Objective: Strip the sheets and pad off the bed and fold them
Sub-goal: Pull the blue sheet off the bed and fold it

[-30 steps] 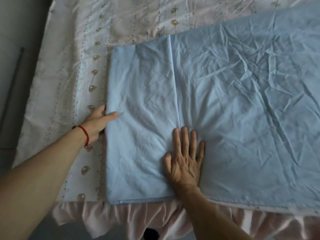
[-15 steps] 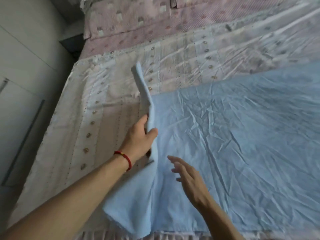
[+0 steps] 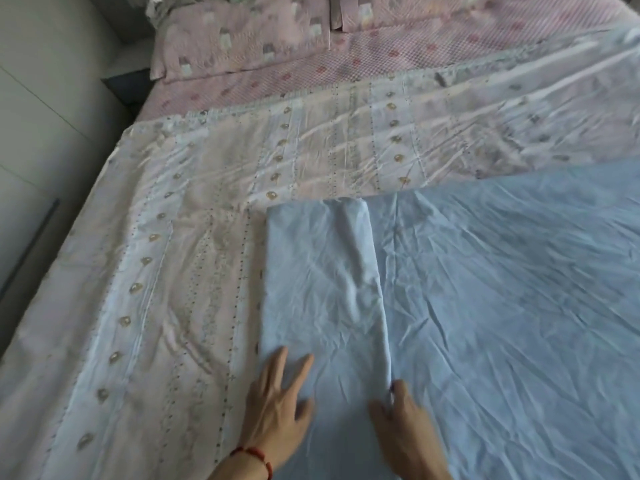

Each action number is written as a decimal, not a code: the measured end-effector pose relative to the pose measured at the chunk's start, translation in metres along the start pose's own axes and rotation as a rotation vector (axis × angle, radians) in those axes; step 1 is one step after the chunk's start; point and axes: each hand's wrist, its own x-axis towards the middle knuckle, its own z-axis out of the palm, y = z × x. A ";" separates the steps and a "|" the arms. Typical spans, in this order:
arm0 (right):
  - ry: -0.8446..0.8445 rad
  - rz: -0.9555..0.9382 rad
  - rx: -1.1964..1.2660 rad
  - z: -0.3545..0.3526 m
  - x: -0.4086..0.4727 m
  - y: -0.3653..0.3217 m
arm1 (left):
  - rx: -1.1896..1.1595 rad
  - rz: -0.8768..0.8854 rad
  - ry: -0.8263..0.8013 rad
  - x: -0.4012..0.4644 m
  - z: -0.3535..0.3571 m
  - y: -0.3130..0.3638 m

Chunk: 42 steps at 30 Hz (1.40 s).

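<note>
A light blue sheet (image 3: 502, 289) lies spread over the right half of the bed, creased all over. Its left end is folded over into a narrow band (image 3: 322, 289) on top of the rest. My left hand (image 3: 280, 407), with a red string at the wrist, rests flat with straight fingers on the band's near left part. My right hand (image 3: 405, 420) lies at the band's right edge, its fingers on the cloth there; whether they pinch the edge is unclear.
Under the blue sheet lies a pale pink patterned bed sheet (image 3: 166, 271) with rows of gold dots. Pink pillows (image 3: 242, 39) and a pink dotted pad (image 3: 381, 60) sit at the head. A grey-white wardrobe wall (image 3: 38, 133) runs along the left side.
My left hand lifted the sheet's left end, carried it rightward and laid it down as a folded band. Both hands now rest on the band near the bed's front edge.
</note>
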 end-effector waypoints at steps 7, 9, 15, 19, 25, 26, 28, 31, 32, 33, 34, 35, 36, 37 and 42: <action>0.277 -0.179 0.193 -0.041 0.116 -0.065 | 0.061 0.033 0.147 0.124 -0.040 -0.013; 0.350 -0.257 0.102 -0.056 0.165 -0.099 | 0.054 -0.012 0.139 0.170 -0.060 -0.013; 0.388 -0.548 -0.273 -0.110 0.275 -0.188 | 0.120 -0.048 0.252 0.243 -0.068 0.006; 0.283 -0.588 -0.422 -0.125 0.308 -0.208 | 0.141 -0.083 0.335 0.251 -0.036 0.003; 0.207 -0.807 -0.537 -0.150 0.322 -0.218 | 0.140 -0.067 0.422 0.254 -0.023 0.001; 0.171 -0.811 -0.538 -0.152 0.323 -0.220 | 0.142 -0.067 0.424 0.255 -0.023 0.000; 0.111 -0.789 -0.559 -0.158 0.326 -0.226 | 0.137 -0.070 0.434 0.256 -0.021 -0.001; 0.041 -0.714 -0.746 -0.169 0.328 -0.230 | 0.140 -0.066 0.452 0.257 -0.019 -0.003; 0.017 -0.690 -0.813 -0.172 0.330 -0.229 | 0.142 -0.064 0.450 0.257 -0.018 -0.003; 0.004 -0.662 -0.848 -0.174 0.331 -0.227 | 0.141 -0.063 0.455 0.258 -0.017 -0.003; 0.012 -0.634 -0.855 -0.176 0.333 -0.225 | 0.139 -0.062 0.462 0.258 -0.017 -0.003; 0.038 -0.605 -0.851 -0.176 0.335 -0.223 | 0.140 -0.062 0.470 0.259 -0.016 -0.003; 0.071 -0.569 -0.848 -0.178 0.337 -0.221 | 0.140 -0.061 0.469 0.259 -0.016 -0.003; 0.120 -0.533 -0.850 -0.178 0.337 -0.219 | 0.138 -0.058 0.470 0.260 -0.015 -0.002; 0.588 -0.605 -0.659 -0.123 0.290 -0.187 | 0.127 -0.065 0.450 0.264 -0.012 -0.005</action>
